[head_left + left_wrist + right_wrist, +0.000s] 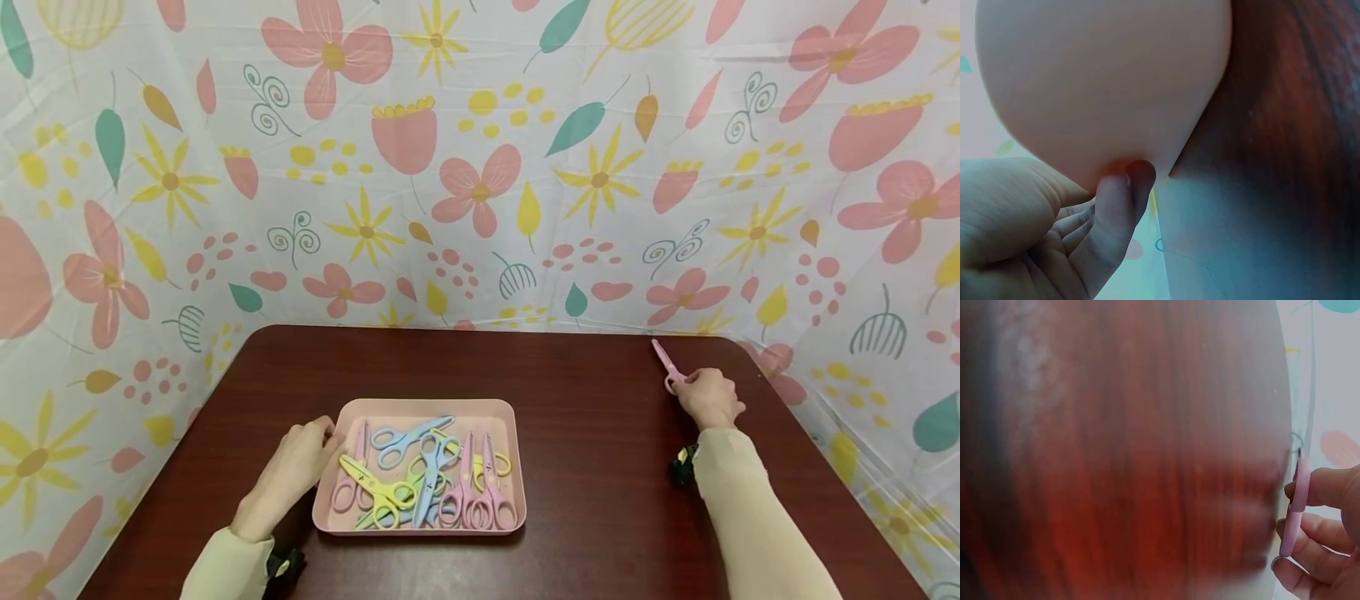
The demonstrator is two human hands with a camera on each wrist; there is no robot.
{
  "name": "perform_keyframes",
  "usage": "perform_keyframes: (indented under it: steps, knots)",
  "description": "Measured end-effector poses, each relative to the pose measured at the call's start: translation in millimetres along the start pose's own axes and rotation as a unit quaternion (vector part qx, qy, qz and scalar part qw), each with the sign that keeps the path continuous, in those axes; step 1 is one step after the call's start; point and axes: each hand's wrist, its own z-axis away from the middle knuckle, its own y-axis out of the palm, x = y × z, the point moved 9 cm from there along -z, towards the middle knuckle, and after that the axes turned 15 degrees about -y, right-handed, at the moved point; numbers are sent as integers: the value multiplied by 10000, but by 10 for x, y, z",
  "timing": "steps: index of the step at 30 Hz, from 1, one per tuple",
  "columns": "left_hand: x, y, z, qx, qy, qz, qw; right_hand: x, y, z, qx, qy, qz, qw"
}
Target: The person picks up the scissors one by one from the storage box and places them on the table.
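At the far right of the table, my right hand grips a pair of pink scissors by the handles, blades pointing away toward the back edge. The right wrist view shows the pink handle loops between thumb and fingers. My left hand is at the left side of a shallow pink tray. In the left wrist view its thumb and fingertips pinch the tray's edge. Several scissors lie jumbled in the tray, among them blue scissors, yellow scissors and pink scissors; some green ones are partly hidden underneath.
The dark brown wooden table has rounded back corners. A white cloth with printed flowers hangs behind it and along both sides. The tray stands left of the middle, well apart from the right hand.
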Motion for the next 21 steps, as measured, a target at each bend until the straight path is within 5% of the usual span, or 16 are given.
perform_keyframes:
  steps: [21]
  knots:
    - [-21, -17, 7, -115, 74, -41, 9999, 64, 46, -32, -48, 104, 75, 9999]
